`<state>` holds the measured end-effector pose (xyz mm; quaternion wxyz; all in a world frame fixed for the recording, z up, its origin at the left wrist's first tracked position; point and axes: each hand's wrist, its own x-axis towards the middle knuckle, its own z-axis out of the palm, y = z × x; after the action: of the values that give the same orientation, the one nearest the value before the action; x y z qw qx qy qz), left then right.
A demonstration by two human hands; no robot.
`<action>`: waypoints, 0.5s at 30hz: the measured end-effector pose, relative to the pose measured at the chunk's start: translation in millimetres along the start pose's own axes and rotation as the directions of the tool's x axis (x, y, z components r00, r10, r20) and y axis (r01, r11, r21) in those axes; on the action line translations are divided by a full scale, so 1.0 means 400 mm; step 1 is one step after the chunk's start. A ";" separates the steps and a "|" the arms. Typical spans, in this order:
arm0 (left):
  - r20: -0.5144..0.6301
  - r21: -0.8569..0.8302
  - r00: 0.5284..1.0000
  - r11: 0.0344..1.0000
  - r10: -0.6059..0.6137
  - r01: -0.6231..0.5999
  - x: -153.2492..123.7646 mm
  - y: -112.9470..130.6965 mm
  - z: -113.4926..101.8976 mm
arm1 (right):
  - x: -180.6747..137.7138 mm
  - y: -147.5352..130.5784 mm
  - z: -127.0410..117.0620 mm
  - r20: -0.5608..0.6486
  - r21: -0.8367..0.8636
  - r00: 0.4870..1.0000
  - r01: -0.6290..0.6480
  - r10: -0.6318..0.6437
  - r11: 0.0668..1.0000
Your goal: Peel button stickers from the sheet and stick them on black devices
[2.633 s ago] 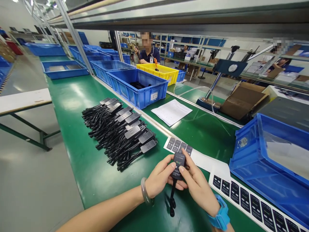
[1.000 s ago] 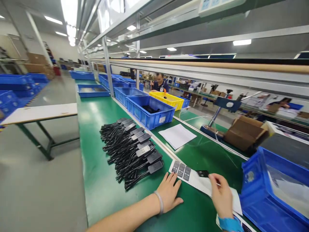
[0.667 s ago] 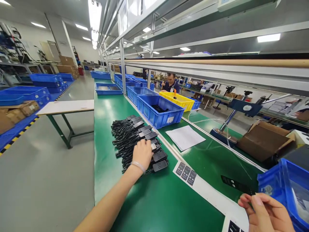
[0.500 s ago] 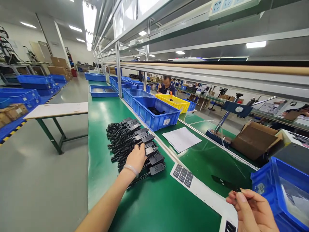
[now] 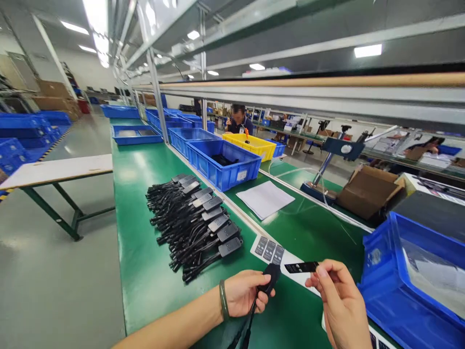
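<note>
My left hand [image 5: 250, 293] is closed around a black cabled module [image 5: 271, 279], a small flat box whose black cables hang down toward the lower edge. Pinched by one end in my right hand [image 5: 336, 291] is a black label [image 5: 301, 267] with two pale spots, held just right of the module and apart from it. Below both lies a white label sheet [image 5: 290, 276] with several dark labels [image 5: 269, 250] on it. To the left, a pile of similar cabled modules [image 5: 203, 218] rests in rows on the green bench [image 5: 141, 286], cables pointing left.
A blue bin [image 5: 225, 167] with dark contents and a yellow bin [image 5: 250, 146] stand behind the pile. White paper [image 5: 265, 199] lies centrally. A large blue bin [image 5: 385, 257], an open carton [image 5: 368, 191] and a clamp stand [image 5: 329, 167] are at right. A person [image 5: 239, 121] sits beyond.
My left hand has left the pile with one cabled module and moved right, above the label sheet. My right hand has shifted left with the label. The view has turned slightly right.
</note>
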<state>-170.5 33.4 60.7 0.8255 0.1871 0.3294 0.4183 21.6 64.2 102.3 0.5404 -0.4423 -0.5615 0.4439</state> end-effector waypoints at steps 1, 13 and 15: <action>-0.023 -0.013 1.000 1.000 0.006 -0.007 0.009 -0.019 0.002 | 0.000 -0.004 -0.001 0.012 -0.005 1.000 -0.005 0.005 1.000; 0.130 0.193 0.964 0.948 0.231 -0.253 -0.008 -0.050 0.016 | 0.003 0.004 0.043 0.183 -0.211 0.980 -0.036 0.076 0.977; 0.160 0.169 0.960 0.952 0.227 -0.254 -0.012 -0.052 0.017 | -0.003 0.008 0.050 0.184 -0.221 0.980 -0.038 0.080 0.974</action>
<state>-156.0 17.2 55.2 0.7679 0.3316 0.2837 0.4688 1.5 63.5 98.5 0.4190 -0.4702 -0.6426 0.4363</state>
